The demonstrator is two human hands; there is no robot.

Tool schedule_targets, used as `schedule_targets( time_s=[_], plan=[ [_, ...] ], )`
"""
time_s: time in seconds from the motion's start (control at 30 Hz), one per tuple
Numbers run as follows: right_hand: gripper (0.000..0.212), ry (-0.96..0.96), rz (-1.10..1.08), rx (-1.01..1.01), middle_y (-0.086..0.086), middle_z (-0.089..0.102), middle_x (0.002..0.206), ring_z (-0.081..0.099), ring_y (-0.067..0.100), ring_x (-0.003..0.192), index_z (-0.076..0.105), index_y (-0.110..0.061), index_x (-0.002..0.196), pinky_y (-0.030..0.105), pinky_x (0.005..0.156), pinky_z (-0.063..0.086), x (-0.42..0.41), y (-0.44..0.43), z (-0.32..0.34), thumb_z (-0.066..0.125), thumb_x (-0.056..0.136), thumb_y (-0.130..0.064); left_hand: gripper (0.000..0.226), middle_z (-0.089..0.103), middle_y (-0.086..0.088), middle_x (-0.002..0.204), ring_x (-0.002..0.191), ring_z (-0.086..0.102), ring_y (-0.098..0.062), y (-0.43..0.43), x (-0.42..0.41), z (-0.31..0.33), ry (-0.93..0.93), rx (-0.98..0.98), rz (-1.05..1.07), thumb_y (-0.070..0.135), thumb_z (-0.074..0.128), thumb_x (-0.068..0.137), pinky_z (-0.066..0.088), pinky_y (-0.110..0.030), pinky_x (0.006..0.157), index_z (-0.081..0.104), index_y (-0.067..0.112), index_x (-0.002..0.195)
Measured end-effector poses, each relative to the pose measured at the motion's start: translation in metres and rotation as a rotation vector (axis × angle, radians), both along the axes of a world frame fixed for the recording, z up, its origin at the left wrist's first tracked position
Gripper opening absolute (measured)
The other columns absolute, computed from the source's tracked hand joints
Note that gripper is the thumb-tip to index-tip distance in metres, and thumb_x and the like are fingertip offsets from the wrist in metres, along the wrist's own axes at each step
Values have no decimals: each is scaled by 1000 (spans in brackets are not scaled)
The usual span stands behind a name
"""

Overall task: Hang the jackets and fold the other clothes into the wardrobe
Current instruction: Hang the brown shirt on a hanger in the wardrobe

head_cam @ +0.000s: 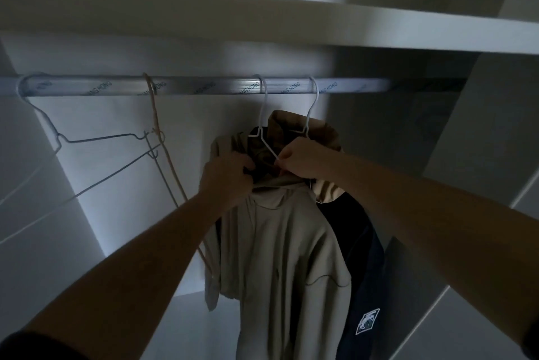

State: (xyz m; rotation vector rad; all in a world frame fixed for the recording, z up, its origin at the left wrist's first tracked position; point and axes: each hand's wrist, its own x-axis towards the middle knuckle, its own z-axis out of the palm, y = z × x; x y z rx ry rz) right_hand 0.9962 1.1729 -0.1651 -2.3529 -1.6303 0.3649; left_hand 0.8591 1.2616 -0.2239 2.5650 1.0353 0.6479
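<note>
A beige hooded jacket (280,257) hangs from a white wire hanger (264,114) hooked over the silver wardrobe rail (204,86). My left hand (226,177) grips the jacket's collar on its left side. My right hand (303,159) pinches the white hanger's wire together with the fabric at the neck. Behind it, to the right, a dark navy jacket (363,260) with a white diamond badge and a tan hood hangs from a second white hanger (312,108).
Empty grey wire hangers (96,143) and an orange one (159,138) hang on the rail's left part. A white shelf (350,27) runs just above the rail. White wardrobe walls close in on both sides.
</note>
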Motion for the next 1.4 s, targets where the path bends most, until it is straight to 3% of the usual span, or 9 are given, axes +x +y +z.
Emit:
schedule_targets(
  time_s=[0.1, 0.2, 0.3, 0.37, 0.53, 0.77, 1.03, 1.2, 1.4],
  plan=[
    [26, -88, 107, -126, 14, 65, 110, 60, 31, 106, 66, -6, 108, 35, 91, 48, 3, -11, 6, 46, 92, -8, 12, 64, -2, 87, 83, 61, -22, -13, -9, -2, 141, -56, -277, 19, 53, 90, 43, -35, 94, 64, 20, 96],
    [16, -273, 203, -234, 1, 58, 76, 58, 22, 78, 56, -17, 75, 33, 77, 50, 0, -29, 13, 54, 88, -9, 14, 62, 1, 75, 76, 59, -18, -20, -6, -2, 112, 266, -279, 32, 56, 90, 32, -33, 103, 56, 21, 81],
    [14, -407, 176, -53, -1, 54, 69, 53, 17, 66, 59, -13, 74, 27, 61, 42, -4, -48, 10, 57, 88, -15, 13, 65, -5, 84, 77, 61, -22, -29, -7, 1, -5, 380, -219, 28, 57, 89, 36, -25, 68, 59, 15, 86],
    [12, -478, 162, 110, -4, 49, 73, 48, 14, 69, 57, -11, 88, 20, 53, 29, -10, -62, 3, 50, 93, -18, 19, 66, -6, 87, 78, 61, -22, -33, -12, -1, 25, 428, -187, 30, 53, 90, 35, -24, 62, 62, 14, 90],
    [14, -253, 151, 164, 7, 66, 93, 61, 24, 87, 59, -9, 101, 39, 87, 47, -21, -81, -24, 50, 92, -15, 34, 61, 3, 80, 66, 53, -14, -49, -22, -8, 271, 536, -232, 43, 34, 97, 36, -24, 62, 58, 20, 96],
    [29, -18, -18, 255, 1, 65, 113, 59, 19, 102, 63, -18, 115, 32, 88, 46, -31, -106, -45, 52, 89, -11, 48, 49, -5, 136, 123, 48, -22, -71, -47, -2, 177, 253, -215, 30, 47, 95, 39, -34, 104, 38, 15, 140],
    [21, 103, -180, 317, -9, 58, 88, 53, 12, 76, 66, -12, 105, 26, 73, 40, -96, -173, -46, 49, 93, -11, 18, 63, -7, 89, 76, 58, -19, -120, -109, 15, -87, 165, -422, 12, 62, 86, 52, -35, 72, 64, 8, 103],
    [21, 128, -381, 353, 3, 71, 94, 65, 19, 81, 69, -11, 103, 28, 74, 51, -152, -222, -30, 51, 93, -12, 18, 60, -5, 97, 84, 58, -18, -154, -143, 31, -147, -114, -457, 18, 54, 94, 53, -35, 76, 59, 9, 109],
    [20, 303, -664, 505, -6, 71, 99, 65, 8, 90, 70, -17, 105, 18, 84, 50, -219, -319, -29, 58, 91, -11, 17, 64, 4, 100, 91, 57, -6, -229, -176, 25, -207, -278, -603, 14, 54, 95, 42, -14, 78, 64, 11, 108]
  ],
)
